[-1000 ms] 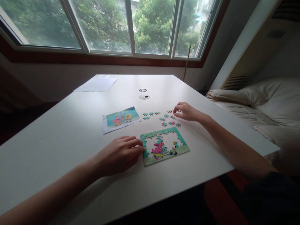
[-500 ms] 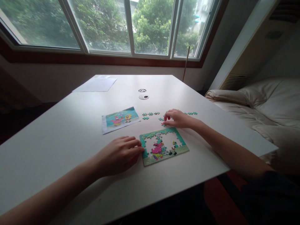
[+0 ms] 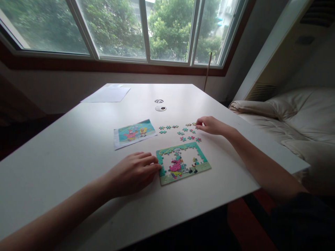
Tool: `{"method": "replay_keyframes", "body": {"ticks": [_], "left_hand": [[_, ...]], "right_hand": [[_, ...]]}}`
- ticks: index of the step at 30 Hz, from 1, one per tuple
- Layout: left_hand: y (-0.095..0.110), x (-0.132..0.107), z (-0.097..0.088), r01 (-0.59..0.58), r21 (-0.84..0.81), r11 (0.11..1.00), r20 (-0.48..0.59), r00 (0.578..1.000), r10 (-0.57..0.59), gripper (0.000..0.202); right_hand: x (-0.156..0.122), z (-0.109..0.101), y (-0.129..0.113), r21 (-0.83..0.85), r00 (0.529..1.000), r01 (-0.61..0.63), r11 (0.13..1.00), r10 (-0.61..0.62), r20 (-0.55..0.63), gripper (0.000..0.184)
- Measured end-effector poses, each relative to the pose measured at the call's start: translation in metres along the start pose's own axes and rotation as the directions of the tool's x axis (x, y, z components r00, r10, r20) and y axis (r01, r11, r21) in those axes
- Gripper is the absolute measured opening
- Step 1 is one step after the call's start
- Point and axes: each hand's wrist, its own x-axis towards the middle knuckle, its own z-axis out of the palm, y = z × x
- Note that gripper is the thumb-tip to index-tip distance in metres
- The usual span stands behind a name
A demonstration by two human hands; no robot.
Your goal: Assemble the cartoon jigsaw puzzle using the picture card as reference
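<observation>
A partly filled jigsaw puzzle [image 3: 167,180] lies flat on the white table, with a cartoon picture and an open gap in its middle. Against its left edge rest the bent fingers of my left hand [image 3: 136,170], the fingertips closed on the border. My right hand [image 3: 211,125] is farther back, its thumb and fingers pinched together low over the table. Beside those fingertips sits a yellowish puzzle piece [image 3: 194,124]; whatever the pinch holds is hidden. Several loose pieces, among them a green puzzle piece [image 3: 185,129] and a pink-and-green puzzle piece [image 3: 198,139], lie behind the puzzle.
Left of the loose pieces lies a printed reference picture [image 3: 134,133] on paper. White sheets [image 3: 106,94] are at the table's far left. Two round cable-hole fittings [image 3: 160,108] sit in the tabletop. A pale leather sofa [image 3: 264,111] stands to the right.
My right hand has moved back and to the right from the near loose pieces, uncovering several of them. My left hand and the puzzle have stayed put.
</observation>
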Motion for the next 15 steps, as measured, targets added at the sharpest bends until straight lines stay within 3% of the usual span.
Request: {"method": "replay_keyframes", "body": {"ticks": [7,15], "left_hand": [[-0.001,-0.002,0.001,0.005,-0.002,1.0,0.025,1.0,-0.005,0.022],[0.0,-0.001,-0.001,0.002,-0.008,1.0,0.018,1.0,-0.002,0.022]], "right_hand": [[-0.002,-0.002,0.016,-0.037,0.995,-0.1,0.994,0.1,-0.002,0.022],[0.001,0.007,-0.006,0.034,0.997,-0.039,0.999,0.037,0.075,0.029]]}}
